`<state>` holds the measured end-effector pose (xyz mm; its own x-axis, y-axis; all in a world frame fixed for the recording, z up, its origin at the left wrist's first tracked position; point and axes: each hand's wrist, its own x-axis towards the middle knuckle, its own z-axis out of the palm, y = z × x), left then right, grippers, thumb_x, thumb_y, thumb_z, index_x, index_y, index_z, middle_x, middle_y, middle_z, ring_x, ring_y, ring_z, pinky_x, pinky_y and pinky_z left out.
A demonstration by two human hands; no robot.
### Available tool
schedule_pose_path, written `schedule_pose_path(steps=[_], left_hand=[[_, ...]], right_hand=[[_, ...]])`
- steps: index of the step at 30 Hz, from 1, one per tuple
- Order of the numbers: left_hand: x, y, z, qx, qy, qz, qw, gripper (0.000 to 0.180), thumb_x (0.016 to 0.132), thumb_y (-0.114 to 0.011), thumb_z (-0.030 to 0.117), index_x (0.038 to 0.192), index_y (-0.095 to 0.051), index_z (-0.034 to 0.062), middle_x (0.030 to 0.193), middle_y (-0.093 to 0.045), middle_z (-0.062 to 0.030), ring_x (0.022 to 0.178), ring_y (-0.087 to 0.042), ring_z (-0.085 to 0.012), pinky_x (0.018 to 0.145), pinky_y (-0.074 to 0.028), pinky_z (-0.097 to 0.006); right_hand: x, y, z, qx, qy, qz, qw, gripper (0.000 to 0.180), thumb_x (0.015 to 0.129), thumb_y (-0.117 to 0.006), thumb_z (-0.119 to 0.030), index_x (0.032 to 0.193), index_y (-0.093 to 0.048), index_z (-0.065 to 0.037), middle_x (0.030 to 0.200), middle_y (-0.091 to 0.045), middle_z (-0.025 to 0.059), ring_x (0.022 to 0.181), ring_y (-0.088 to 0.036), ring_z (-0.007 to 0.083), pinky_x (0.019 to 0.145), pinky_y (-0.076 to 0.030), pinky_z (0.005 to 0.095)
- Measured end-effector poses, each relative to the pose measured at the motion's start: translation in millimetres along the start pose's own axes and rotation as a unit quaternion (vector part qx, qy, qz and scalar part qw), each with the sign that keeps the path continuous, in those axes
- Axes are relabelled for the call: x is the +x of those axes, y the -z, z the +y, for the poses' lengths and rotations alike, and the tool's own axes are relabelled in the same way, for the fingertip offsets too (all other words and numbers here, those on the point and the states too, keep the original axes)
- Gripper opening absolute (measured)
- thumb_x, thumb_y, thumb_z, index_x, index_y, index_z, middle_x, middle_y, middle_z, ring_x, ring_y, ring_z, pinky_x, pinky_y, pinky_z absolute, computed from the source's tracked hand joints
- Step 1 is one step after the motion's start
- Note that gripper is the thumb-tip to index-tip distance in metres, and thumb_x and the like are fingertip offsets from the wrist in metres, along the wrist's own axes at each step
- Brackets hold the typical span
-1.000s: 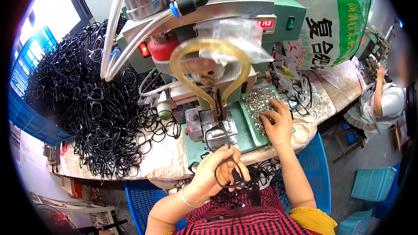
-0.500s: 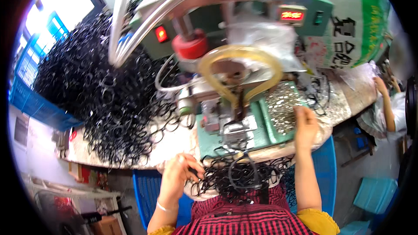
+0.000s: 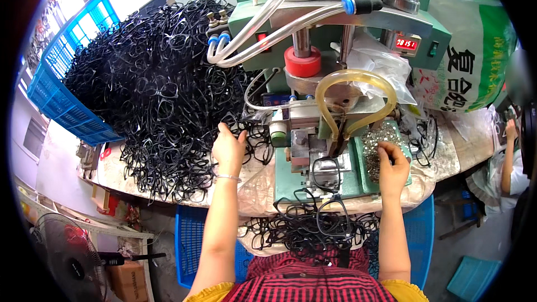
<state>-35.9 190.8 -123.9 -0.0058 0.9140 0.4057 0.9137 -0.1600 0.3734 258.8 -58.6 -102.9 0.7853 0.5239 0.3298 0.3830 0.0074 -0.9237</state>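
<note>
At the right edge of a big heap of black eyeglass frames [image 3: 162, 86], my left hand [image 3: 228, 150] reaches in with thumb and forefinger apart; nothing shows in it. My right hand [image 3: 394, 166] is over the green tray [image 3: 404, 178] of small shiny metal pieces [image 3: 376, 148]. Its fingers are curled together, and whatever they hold is hidden. Between the hands stands a green press machine [image 3: 268, 185]. One black eyeglass frame [image 3: 316, 174] lies at its metal fixture, under a looped yellowish tube [image 3: 391, 98].
More black frames [image 3: 296, 229] lie at the table's front edge, over my lap. A blue basket [image 3: 419, 235] is below. Another blue basket [image 3: 70, 114] leans behind the heap. Clear air hoses [image 3: 251, 39] cross above. A fan [image 3: 72, 265] stands lower left; a co-worker's arm [image 3: 508, 156] shows far right.
My left hand has gone from the front table edge up to the heap of frames. My right hand stays at the metal pieces, its fingers more curled. The whole view has shifted.
</note>
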Motion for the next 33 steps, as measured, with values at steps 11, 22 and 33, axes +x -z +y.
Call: schedule_pose_path(steps=[11,22,33], left_hand=[[-27.8,24.8,5.5,-0.421,-0.008,-0.065,0.905,0.035,0.081,-0.071,-0.004,0.113,-0.058,0.0023,0.081,-0.053,0.0015,0.075,-0.051,-0.0072,0.071,-0.044,-0.020],[-76.7,43.9,18.4,-0.669,0.098,-0.070,0.734,0.006,0.100,-0.058,0.014,0.096,-0.057,0.0105,0.086,-0.062,-0.0013,0.064,-0.059,-0.0098,0.055,-0.045,-0.021],[-54.7,140.0,114.8,-0.691,-0.251,-0.004,0.678,0.020,0.103,-0.054,0.015,0.114,-0.057,-0.0014,0.105,-0.066,-0.0207,0.092,-0.065,-0.0244,0.077,-0.059,-0.038]], right_hand=[[-28.1,48.9,-27.6,-0.029,0.001,-0.075,0.997,0.009,0.083,-0.067,0.001,0.092,-0.069,0.001,0.087,-0.070,0.0056,0.084,-0.064,0.0136,0.079,-0.049,0.0281],[-9.1,-23.4,-68.5,0.035,0.080,-0.084,0.993,0.009,0.073,-0.074,-0.002,0.082,-0.074,-0.004,0.086,-0.069,0.0088,0.089,-0.064,0.0238,0.085,-0.049,0.0339],[-39.4,-66.2,-85.5,0.424,-0.105,-0.096,0.894,0.040,0.084,-0.072,0.005,0.119,-0.053,0.003,0.100,-0.070,0.0100,0.092,-0.065,0.0107,0.084,-0.051,0.0242]])
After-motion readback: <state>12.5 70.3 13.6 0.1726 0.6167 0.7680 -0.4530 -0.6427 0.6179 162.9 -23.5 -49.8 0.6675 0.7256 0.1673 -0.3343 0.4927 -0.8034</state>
